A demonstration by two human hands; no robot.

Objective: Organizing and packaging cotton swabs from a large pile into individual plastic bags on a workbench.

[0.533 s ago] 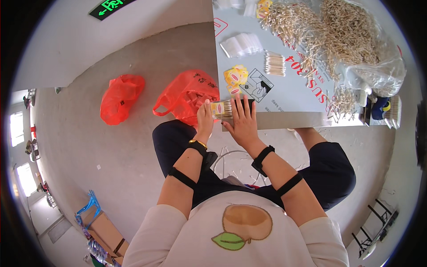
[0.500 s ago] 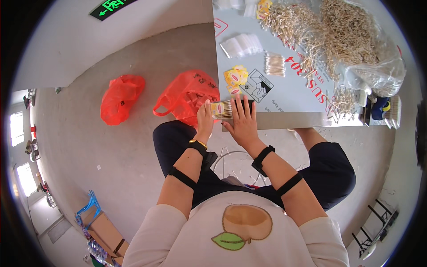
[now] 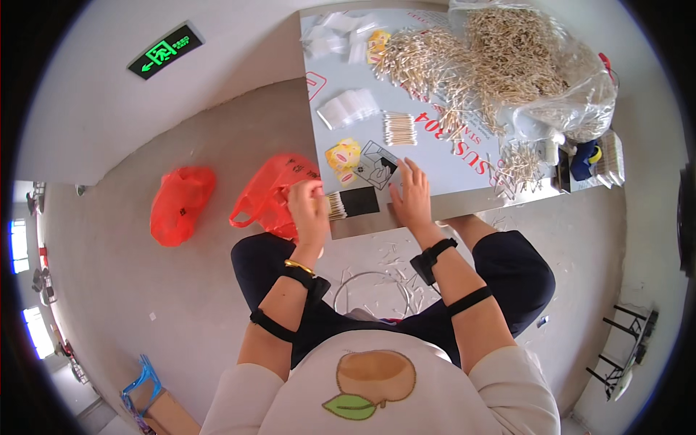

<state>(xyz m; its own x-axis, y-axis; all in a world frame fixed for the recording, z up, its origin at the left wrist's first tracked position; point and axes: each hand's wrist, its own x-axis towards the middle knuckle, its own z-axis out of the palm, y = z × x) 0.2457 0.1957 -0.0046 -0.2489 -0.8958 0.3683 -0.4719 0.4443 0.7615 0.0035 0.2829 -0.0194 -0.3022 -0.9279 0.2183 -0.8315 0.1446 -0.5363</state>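
My left hand [image 3: 309,210] is closed around one end of a small pack of cotton swabs [image 3: 336,206] at the near left corner of the table. Swab tips stick out on its right side, beside a black rectangle [image 3: 360,201] on the tabletop. My right hand [image 3: 413,192] rests near the table's front edge with fingers apart and nothing in it. Beyond the hands lie yellow printed cards [image 3: 343,157], a neat row of cotton swabs [image 3: 399,128] and a stack of clear plastic bags [image 3: 349,109].
A large heap of loose cotton swabs [image 3: 511,54] in clear plastic covers the table's far right. An open red bag [image 3: 272,192] stands left of the table, and another red bag [image 3: 181,206] sits on the floor. A blue-and-yellow tape roll [image 3: 583,161] lies at the right edge.
My left hand has drawn the pack of swabs leftward, off the black rectangle toward the open red bag. My right hand has lifted off the pack and moved right. The view has shifted.
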